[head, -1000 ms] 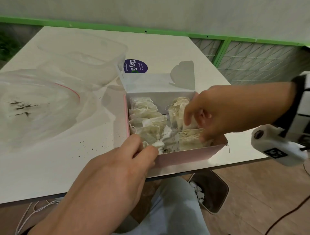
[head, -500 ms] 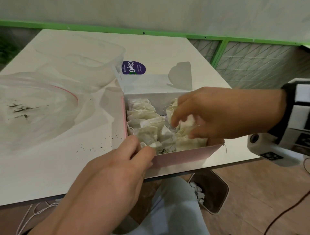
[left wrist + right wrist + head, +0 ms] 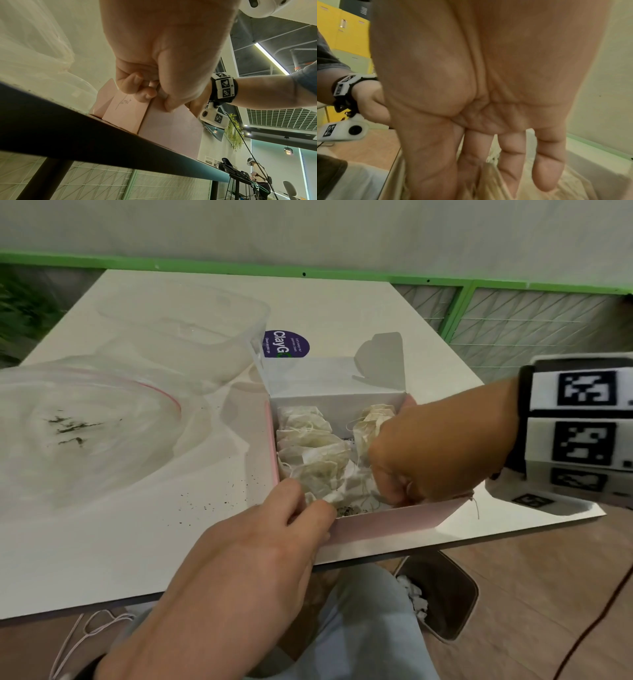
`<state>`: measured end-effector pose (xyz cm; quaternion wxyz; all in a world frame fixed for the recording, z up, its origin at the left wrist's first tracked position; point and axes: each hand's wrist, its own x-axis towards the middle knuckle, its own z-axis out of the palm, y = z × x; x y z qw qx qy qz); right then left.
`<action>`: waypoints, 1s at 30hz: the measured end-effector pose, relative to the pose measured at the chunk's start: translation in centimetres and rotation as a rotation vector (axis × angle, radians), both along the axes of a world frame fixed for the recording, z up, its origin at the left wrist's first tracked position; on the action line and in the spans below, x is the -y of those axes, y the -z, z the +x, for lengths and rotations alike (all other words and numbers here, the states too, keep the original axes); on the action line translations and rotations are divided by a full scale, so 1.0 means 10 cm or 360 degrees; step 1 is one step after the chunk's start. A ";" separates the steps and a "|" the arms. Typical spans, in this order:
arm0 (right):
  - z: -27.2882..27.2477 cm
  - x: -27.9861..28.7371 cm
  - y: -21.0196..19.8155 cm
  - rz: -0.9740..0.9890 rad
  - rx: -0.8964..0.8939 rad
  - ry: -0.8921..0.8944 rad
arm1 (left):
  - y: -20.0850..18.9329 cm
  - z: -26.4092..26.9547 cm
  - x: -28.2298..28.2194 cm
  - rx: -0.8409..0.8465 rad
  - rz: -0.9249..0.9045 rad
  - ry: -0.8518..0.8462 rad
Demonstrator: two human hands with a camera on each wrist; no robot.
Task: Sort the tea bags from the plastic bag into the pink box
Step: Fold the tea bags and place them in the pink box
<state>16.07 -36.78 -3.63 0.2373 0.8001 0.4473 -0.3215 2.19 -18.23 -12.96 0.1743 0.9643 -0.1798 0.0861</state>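
Note:
The pink box point(image 3: 394, 525) stands open near the table's front edge, with several cream tea bags point(image 3: 308, 446) packed in its left and right rows. My left hand point(image 3: 308, 503) pinches the box's near-left corner, thumb over the rim and fingers curled against the outer pink wall point(image 3: 171, 128). My right hand point(image 3: 397, 491) reaches down into the right row. Its fingers point(image 3: 510, 162) are straight and press in among the tea bags point(image 3: 573, 186); their tips are hidden. The plastic bag point(image 3: 85, 422) lies flat at the left, holding only dark crumbs.
A clear plastic container point(image 3: 191, 326) sits behind the bag, next to a purple sticker point(image 3: 286, 344). The box's white lid point(image 3: 335, 385) stands up at its far side. Tea crumbs dot the white table point(image 3: 137, 542). A waste bin point(image 3: 442, 594) stands below the table's front edge.
My right hand has moved toward the near right part of the box and its fingers have sunk lower among the tea bags. The left hand kept its hold on the corner.

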 end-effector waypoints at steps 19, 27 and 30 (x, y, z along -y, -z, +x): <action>-0.05 0.01 0.05 0.0006 -0.0038 0.0043 | 0.01 -0.01 0.00 -0.0022 0.0004 -0.0013; -0.07 0.00 -0.01 -0.0004 -0.0042 0.0057 | 0.01 -0.01 0.01 -0.0012 0.0012 -0.0033; -0.02 0.01 -0.13 0.0061 -0.0008 0.0208 | 0.02 0.00 0.00 0.0004 0.0017 -0.0044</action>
